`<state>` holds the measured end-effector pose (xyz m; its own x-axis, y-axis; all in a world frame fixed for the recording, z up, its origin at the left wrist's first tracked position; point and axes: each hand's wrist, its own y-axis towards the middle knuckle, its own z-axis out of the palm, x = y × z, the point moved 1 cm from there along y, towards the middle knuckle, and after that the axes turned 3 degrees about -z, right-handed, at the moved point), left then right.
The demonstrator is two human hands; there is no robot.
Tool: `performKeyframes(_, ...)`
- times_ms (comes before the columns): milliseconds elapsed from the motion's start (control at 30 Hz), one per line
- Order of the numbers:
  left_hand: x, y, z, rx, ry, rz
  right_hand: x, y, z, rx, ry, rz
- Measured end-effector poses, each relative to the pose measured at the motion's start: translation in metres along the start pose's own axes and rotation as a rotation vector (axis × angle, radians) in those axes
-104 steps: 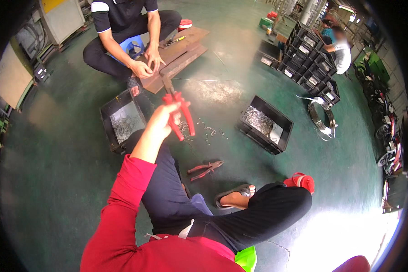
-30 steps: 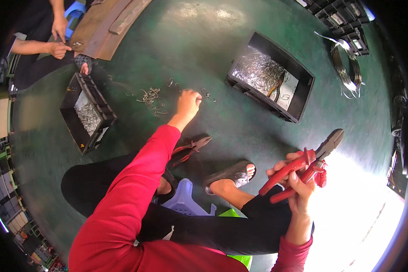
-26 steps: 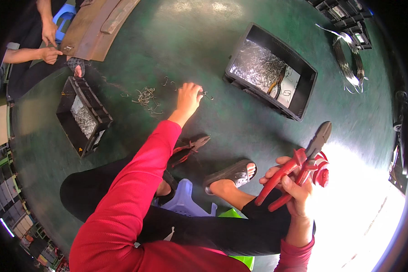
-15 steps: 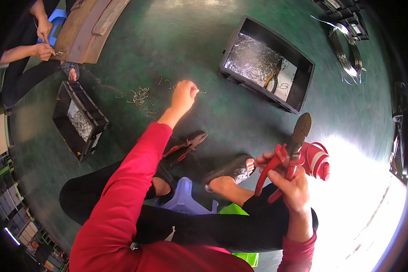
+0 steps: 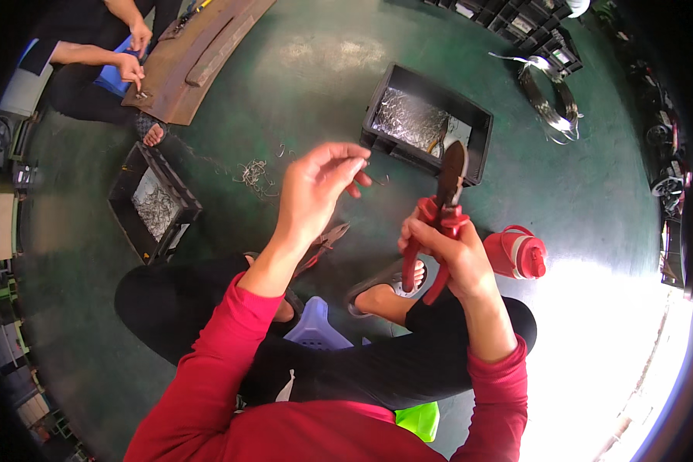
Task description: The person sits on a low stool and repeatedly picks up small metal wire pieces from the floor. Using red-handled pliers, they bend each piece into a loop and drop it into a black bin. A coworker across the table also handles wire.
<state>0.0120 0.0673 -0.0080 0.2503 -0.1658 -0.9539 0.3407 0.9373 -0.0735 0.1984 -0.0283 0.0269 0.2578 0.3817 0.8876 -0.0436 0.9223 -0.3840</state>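
Note:
My left hand (image 5: 316, 192) is raised over the floor, thumb and forefinger pinched on a small bent wire hook (image 5: 382, 181), whose thin end shows beside the fingers. In my right hand (image 5: 460, 258) is a pair of pliers (image 5: 448, 189) with red handles, dark jaws pointing up and away from me. The handles stand somewhat apart. Beyond the left hand a small heap of wire hooks (image 5: 254, 177) lies on the green floor. A second pair of red-handled pliers (image 5: 325, 245) rests on the floor near my foot, partly hidden by my left forearm.
A black crate (image 5: 479, 150) holds many wire pieces; another crate (image 5: 135, 231) stands at the left. A red jug (image 5: 507, 252) is right of my right hand. A wire coil (image 5: 550, 100) lies far right. Another person's hands (image 5: 131, 69) work over a wooden board (image 5: 169, 92).
My left hand has drawn back from the scattered hooks toward the pliers, carrying the wire hook. The right hand with the pliers has shifted left and up. The view has turned slightly.

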Motion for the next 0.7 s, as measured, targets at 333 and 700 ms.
performKeyframes(333, -0.053, -0.085, -0.001, 0.160, 0.317, 0.457, 0.017, -0.024, 0.037, 0.163, 0.213, 0.031)
performKeyframes(700, -0.064, -0.099, -0.009, 0.242, 0.638, 0.557, 0.017, -0.022, 0.044, 0.171, 0.119, -0.023)
